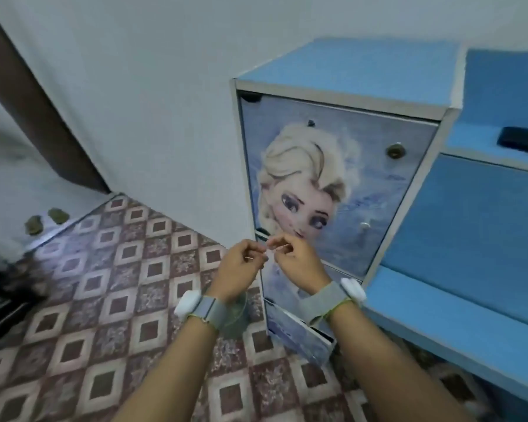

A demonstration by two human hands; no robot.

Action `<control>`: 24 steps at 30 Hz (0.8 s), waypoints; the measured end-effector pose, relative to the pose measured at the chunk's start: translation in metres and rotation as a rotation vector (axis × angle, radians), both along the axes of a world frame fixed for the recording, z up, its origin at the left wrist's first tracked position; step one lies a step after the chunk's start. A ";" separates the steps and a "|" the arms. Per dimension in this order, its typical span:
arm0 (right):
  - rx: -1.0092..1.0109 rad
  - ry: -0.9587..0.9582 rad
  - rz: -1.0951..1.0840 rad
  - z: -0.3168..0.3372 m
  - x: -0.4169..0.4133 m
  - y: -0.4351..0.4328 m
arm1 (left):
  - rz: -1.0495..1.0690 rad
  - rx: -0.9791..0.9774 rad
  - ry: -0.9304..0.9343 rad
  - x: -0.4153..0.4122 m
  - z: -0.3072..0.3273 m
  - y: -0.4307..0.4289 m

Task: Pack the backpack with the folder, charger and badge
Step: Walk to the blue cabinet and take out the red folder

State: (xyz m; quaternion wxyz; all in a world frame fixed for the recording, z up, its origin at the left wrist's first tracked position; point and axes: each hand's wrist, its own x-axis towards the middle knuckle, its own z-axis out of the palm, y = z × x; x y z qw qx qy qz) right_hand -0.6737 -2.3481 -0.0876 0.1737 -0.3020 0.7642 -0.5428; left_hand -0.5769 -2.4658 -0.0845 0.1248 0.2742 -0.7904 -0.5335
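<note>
My left hand (241,266) and my right hand (296,260) are raised close together in front of the blue cabinet. The fingers of both pinch a thin pale cord (269,246) stretched between them. A translucent, greenish flat piece (237,313) hangs below my left hand, beside the wrist; it may be a clear badge holder, but blur keeps me from telling. I see no folder or charger. Grey bands with white sensors sit on both wrists.
A blue cabinet (342,95) with a cartoon picture on its doors stands straight ahead; its bottom drawer (299,333) is ajar. A blue desk (470,226) adjoins it on the right, with a dark object (521,141) on a shelf. Patterned floor (110,300) spreads left; a dark shape (0,300) lies at the left edge.
</note>
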 end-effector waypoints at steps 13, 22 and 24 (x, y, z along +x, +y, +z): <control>-0.172 0.271 -0.708 0.040 0.001 0.091 | -0.431 0.083 0.270 -0.078 0.031 0.063; -0.196 0.467 -0.896 0.105 -0.028 0.120 | -0.278 -0.068 0.353 -0.097 0.049 0.108; -0.084 0.459 -0.877 0.108 -0.038 0.124 | -0.262 -0.155 0.388 -0.098 0.054 0.115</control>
